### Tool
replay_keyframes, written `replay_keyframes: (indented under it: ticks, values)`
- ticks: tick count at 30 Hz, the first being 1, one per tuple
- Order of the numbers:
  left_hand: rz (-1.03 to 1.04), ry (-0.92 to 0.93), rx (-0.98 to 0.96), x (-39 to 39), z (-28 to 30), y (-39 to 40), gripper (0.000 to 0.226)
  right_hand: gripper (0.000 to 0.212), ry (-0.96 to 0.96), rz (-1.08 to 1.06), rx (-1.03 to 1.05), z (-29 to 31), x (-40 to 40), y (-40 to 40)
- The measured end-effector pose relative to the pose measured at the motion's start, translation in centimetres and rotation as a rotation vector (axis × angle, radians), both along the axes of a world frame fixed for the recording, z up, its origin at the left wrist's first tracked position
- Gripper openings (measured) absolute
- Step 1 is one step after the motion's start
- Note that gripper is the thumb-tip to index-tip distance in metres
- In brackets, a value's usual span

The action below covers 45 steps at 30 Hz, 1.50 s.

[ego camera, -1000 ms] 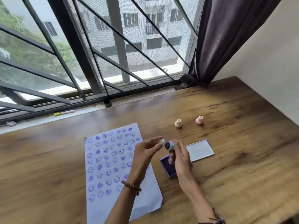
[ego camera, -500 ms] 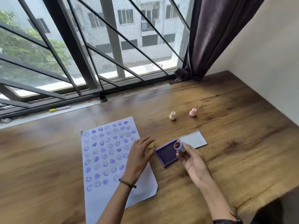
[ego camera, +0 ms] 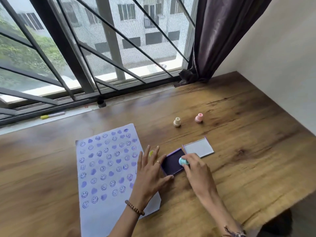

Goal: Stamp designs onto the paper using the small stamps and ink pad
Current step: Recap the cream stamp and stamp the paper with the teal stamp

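Wood-grain bench [ego camera: 248,161] beneath a barred window, with our two bare hands nearest the camera. Our left hand [ego camera: 150,173], wearing a bead bracelet, lies flat and spread, empty, its palm over the right edge of the pale lilac sheet of paper [ego camera: 106,170] and its thumb and ring finger touching the near-left side of the square purple ink pad [ego camera: 171,162], apparently steadying it. Our right hand [ego camera: 195,165] has its fingers [ego camera: 186,157] closed round a small pale-blue round stamp [ego camera: 182,161], held face-down on the dark pad surface. We judge the step in hand to be inking. The paper already carries rows of purple smiley and heart prints; its lower right part is bare. The next move calls for a straight lift off the pad, a carry left over the paper, and a firm vertical press on a blank spot without sliding. Just beyond the left fingertips a small yellow piece [ego camera: 151,153], too blurred to identify, lies on the bench. Beside the pad lies its open white-lined lid [ego camera: 198,147]. Farther off stand a cream stamp [ego camera: 177,121] and a pink stamp [ego camera: 199,118], well apart from the hands.
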State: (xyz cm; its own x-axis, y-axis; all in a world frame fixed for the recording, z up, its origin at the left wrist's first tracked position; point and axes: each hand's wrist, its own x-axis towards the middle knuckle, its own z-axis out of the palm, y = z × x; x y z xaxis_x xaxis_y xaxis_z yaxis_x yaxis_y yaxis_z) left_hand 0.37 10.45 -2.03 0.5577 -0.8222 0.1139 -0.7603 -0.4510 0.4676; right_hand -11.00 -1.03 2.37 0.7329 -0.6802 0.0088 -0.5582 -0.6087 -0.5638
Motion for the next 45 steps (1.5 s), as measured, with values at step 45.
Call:
replay_keyframes:
  ticks: [45]
  values:
    - [0.036, 0.179, 0.265, 4.3, -1.2, 14.1, 0.114, 0.017, 0.125, 0.085, -0.05, -0.1, 5.3, 13.6]
